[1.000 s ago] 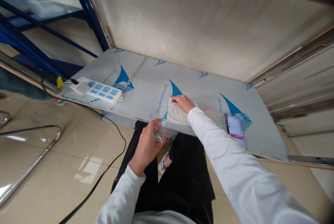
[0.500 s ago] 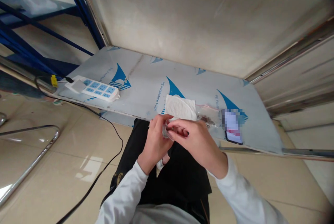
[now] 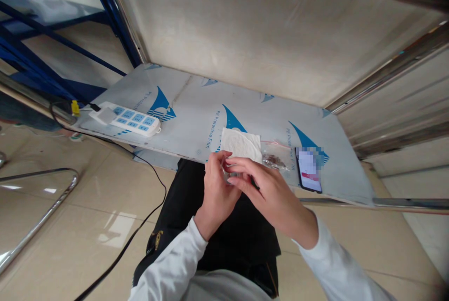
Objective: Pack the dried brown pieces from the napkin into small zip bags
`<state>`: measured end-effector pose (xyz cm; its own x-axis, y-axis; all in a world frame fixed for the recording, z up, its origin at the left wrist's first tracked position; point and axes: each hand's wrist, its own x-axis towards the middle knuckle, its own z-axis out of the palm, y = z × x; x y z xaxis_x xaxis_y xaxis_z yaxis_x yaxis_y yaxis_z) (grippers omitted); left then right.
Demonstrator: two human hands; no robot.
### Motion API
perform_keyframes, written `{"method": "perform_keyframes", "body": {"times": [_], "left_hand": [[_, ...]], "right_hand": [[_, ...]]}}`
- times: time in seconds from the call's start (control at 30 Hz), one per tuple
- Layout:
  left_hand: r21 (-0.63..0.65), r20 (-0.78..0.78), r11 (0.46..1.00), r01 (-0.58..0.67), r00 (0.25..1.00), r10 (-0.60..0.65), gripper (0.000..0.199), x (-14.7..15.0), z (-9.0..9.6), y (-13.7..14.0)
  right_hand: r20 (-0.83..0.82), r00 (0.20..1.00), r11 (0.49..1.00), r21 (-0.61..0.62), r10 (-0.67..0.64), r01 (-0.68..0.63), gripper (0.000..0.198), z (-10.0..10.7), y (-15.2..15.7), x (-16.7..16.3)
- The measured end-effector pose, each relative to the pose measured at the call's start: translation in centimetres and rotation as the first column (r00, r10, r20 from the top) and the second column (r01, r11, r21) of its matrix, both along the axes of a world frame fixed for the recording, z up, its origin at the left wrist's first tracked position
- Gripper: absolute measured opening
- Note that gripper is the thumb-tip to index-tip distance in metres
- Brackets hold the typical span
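My left hand (image 3: pixel 218 184) is closed around a small clear piece, perhaps plastic (image 3: pixel 225 173), mostly hidden by the fingers. Against the same piece, the bent fingers and thumb of my right hand (image 3: pixel 254 177) come together; what lies between their tips is too small to make out. Both hands are over my lap at the front edge of the bench. Just beyond them a white paper napkin (image 3: pixel 241 144) lies flat. Right of the napkin is a clear zip bag (image 3: pixel 276 161) with small dark brown things inside.
A phone (image 3: pixel 308 170) with a lit screen lies on the film-covered bench (image 3: pixel 189 114), right of the bag. To the left sits a white power strip (image 3: pixel 135 121) with a plug in it. A black cable (image 3: pixel 154 172) hangs down over the front edge.
Both hands have shifted slightly right and stay together at the clear piece. The right fingers have straightened a little over it, and the left hand has turned slightly.
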<state>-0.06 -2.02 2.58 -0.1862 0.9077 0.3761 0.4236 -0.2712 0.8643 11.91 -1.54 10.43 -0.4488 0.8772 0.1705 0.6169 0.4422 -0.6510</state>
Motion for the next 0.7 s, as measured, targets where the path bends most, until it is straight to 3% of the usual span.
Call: {"method": "perform_keyframes", "body": {"times": [0.07, 0.13, 0.27, 0.37, 0.43, 0.53, 0.63, 0.7], "left_hand": [[0.006, 0.023, 1.0, 0.006, 1.0, -0.006, 0.05, -0.1, 0.0, -0.1], [0.018, 0.033, 0.999, 0.034, 0.999, -0.035, 0.056, -0.3, 0.2, -0.3], [0.045, 0.181, 0.974, 0.223, 0.957, -0.228, 0.061, -1.1, 0.9, -0.9], [0.037, 0.421, 0.939, 0.341, 0.847, -0.324, 0.035, -1.8, 1.3, -1.2], [-0.014, 0.512, 0.94, 0.34, 0.81, -0.285, 0.015, -2.0, 1.5, -1.2], [-0.079, 0.579, 0.963, 0.259, 0.798, -0.167, 0.011, -1.7, 2.0, -1.2], [-0.114, 0.618, 0.978, 0.176, 0.783, -0.069, 0.015, -1.1, 2.6, -1.5], [-0.134, 0.613, 0.98, 0.147, 0.789, -0.035, 0.017, -0.6, 2.8, -1.7]], "right_hand": [[-0.002, 1.0, 1.0, 0.016, -0.003, 0.003, 0.031, -0.2, -0.4, 0.4], [0.02, 1.0, 0.999, 0.045, 0.003, -0.004, 0.021, -0.3, -0.5, 0.9], [0.025, 0.999, 0.996, 0.083, 0.044, -0.046, 0.012, 0.6, 0.0, 2.0], [0.046, 0.997, 0.994, 0.082, 0.067, -0.07, 0.013, 1.9, 0.4, 3.1], [0.068, 0.994, 0.994, 0.07, 0.084, -0.089, 0.013, 2.4, 0.4, 3.8], [-0.042, 0.999, 0.999, 0.048, -0.008, 0.01, 0.005, 2.0, -0.1, 4.4], [-0.333, 0.914, 0.966, -0.185, -0.232, 0.178, 0.038, 0.3, -1.1, 3.7], [-0.462, 0.803, 0.888, -0.428, -0.377, 0.171, 0.039, -1.0, -1.7, 2.6]]}}
